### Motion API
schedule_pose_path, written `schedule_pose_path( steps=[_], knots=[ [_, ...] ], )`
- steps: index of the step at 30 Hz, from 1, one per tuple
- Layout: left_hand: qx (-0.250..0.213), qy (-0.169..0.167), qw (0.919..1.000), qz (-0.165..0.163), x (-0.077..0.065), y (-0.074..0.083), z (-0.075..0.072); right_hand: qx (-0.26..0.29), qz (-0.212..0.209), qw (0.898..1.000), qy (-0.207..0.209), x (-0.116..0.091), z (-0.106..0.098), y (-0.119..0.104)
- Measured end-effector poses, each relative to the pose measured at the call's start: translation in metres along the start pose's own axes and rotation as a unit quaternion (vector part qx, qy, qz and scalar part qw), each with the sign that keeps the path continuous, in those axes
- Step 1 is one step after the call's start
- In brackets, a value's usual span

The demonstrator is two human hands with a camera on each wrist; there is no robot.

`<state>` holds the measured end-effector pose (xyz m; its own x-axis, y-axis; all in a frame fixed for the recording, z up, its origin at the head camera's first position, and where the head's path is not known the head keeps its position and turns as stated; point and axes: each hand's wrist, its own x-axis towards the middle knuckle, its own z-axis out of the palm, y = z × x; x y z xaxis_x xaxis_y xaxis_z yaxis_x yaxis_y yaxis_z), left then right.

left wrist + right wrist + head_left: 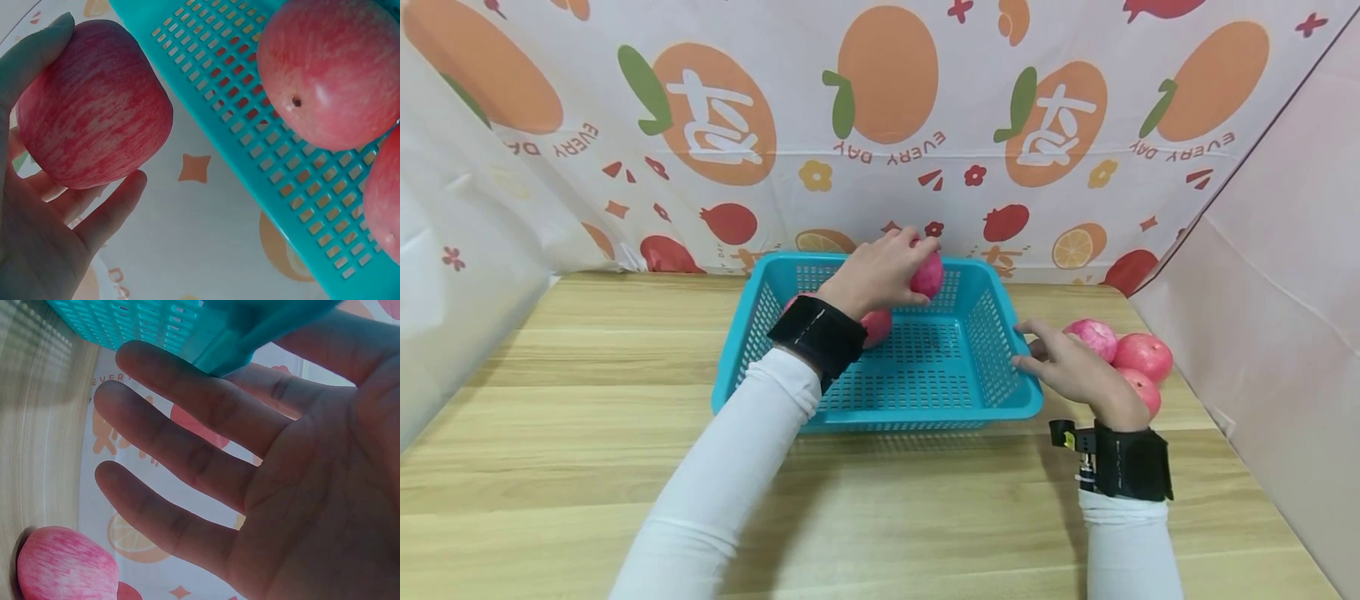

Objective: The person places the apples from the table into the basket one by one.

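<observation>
My left hand (880,271) grips a red-pink apple (94,106) above the back of a turquoise plastic basket (917,414). In the left wrist view the thumb lies over the apple and the fingers curl beneath it. Inside the basket on the left are two apples, one red apple (877,327) and another apple (331,75), partly hidden by my left arm in the head view. My right hand (1067,362) holds the basket's right rim, thumb and index at the edge, with the other fingers stretched out below it in the right wrist view.
Right of the basket, three apples sit together on the wooden table (550,417): a streaked pink apple (1092,337), a red apple (1144,357) and a nearer apple (1141,390) partly behind my right wrist. A fruit-printed cloth (805,83) hangs behind the basket.
</observation>
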<state>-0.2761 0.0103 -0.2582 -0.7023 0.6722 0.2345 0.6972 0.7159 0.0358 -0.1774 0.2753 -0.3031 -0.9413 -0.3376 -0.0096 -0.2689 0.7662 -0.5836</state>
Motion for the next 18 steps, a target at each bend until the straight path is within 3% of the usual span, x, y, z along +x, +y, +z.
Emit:
schedule_pose_path(
  steps=[8, 18],
  knots=[
    [0.009, 0.005, 0.9998, 0.019, 0.005, 0.003, 0.01, 0.001, 0.0, 1.0, 0.0, 0.002, 0.002, 0.002],
    [-0.009, -0.028, 0.9996, 0.001, 0.01, 0.006, 0.02, 0.009, -0.006, 1.0, -0.004, 0.001, 0.0, 0.003]
  ],
)
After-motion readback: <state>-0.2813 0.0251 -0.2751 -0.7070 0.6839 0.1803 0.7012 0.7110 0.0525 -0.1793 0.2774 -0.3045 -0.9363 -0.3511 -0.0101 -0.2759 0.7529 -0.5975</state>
